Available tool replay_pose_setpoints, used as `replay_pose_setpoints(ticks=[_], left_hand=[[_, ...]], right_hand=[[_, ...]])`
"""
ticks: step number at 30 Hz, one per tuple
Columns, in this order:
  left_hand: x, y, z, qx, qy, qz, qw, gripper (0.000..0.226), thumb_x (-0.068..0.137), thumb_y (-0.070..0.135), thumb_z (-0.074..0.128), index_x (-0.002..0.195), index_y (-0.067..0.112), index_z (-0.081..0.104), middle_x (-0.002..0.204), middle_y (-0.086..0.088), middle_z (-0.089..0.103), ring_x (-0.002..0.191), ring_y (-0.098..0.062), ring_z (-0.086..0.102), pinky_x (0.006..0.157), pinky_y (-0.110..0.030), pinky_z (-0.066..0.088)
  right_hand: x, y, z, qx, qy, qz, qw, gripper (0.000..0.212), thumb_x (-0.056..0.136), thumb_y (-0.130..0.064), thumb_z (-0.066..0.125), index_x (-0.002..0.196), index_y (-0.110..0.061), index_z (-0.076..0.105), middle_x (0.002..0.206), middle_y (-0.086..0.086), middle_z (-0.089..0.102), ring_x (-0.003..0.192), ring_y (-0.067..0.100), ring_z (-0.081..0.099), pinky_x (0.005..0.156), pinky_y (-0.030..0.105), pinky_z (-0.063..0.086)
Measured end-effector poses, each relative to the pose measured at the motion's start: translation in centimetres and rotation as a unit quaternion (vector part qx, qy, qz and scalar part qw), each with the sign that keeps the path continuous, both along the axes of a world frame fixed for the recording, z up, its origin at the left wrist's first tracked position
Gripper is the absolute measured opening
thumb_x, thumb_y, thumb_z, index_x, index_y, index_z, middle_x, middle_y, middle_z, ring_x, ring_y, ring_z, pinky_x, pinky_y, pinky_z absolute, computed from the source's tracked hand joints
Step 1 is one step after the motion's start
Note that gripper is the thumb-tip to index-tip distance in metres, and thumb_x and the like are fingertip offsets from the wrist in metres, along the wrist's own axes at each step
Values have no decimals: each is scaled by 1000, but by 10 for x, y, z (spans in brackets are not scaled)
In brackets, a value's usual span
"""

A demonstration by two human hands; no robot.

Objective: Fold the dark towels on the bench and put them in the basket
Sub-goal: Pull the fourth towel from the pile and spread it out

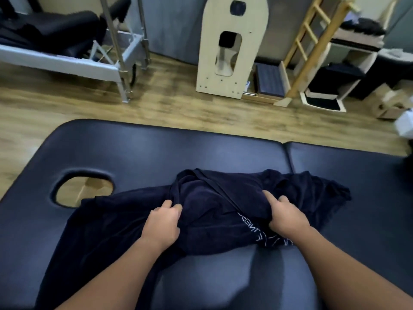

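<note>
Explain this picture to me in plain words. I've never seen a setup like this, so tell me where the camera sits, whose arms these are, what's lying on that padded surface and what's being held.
There is no machine here. One wide-angle camera is worn on a person's head and looks forward and down, so the two bare arms are the wearer's own. The padded surface is a dark bench with an oval opening on the left. A rumpled dark towel with pale lettering lies across it. The left hand and the right hand each grip a bunch of its cloth. Behind, on the wooden floor, stands exercise equipment. No basket can be made out with certainty.
</note>
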State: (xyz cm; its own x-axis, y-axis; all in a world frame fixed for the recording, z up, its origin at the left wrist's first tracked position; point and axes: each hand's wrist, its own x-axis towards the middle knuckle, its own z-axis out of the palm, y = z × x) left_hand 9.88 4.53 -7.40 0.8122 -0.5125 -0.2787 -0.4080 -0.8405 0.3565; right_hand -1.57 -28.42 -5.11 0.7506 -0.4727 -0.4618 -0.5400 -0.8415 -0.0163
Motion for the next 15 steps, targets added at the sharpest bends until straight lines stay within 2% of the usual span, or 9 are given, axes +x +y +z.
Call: replay_pose_setpoints(ticks=[9, 13, 15], left_hand=[[23, -158, 4, 38, -21, -19, 999, 28, 77, 10, 67, 86, 21, 43, 95, 1, 45, 76, -24, 53, 67, -36, 44], [27, -208, 8, 53, -27, -29, 998, 28, 81, 4, 61, 91, 23, 42, 100, 2, 45, 76, -22, 51, 66, -33, 37], [25, -224, 12, 54, -13, -34, 998, 30, 83, 3, 60, 98, 24, 44, 106, 4, 45, 85, -23, 54, 72, -34, 36]], right_hand=[[1, -155, -4, -3, -32, -18, 999, 90, 83, -15, 59, 152, -44, 8, 113, 2, 37, 93, 26, 48, 68, 40, 49], [11, -210, -5, 12, -42, -24, 999, 88, 82, -14, 61, 149, -45, 12, 113, 2, 35, 95, 27, 45, 67, 40, 48], [12, -230, -4, 12, -55, -22, 998, 86, 84, -11, 60, 149, -44, 14, 114, 3, 35, 95, 27, 42, 67, 39, 47]])
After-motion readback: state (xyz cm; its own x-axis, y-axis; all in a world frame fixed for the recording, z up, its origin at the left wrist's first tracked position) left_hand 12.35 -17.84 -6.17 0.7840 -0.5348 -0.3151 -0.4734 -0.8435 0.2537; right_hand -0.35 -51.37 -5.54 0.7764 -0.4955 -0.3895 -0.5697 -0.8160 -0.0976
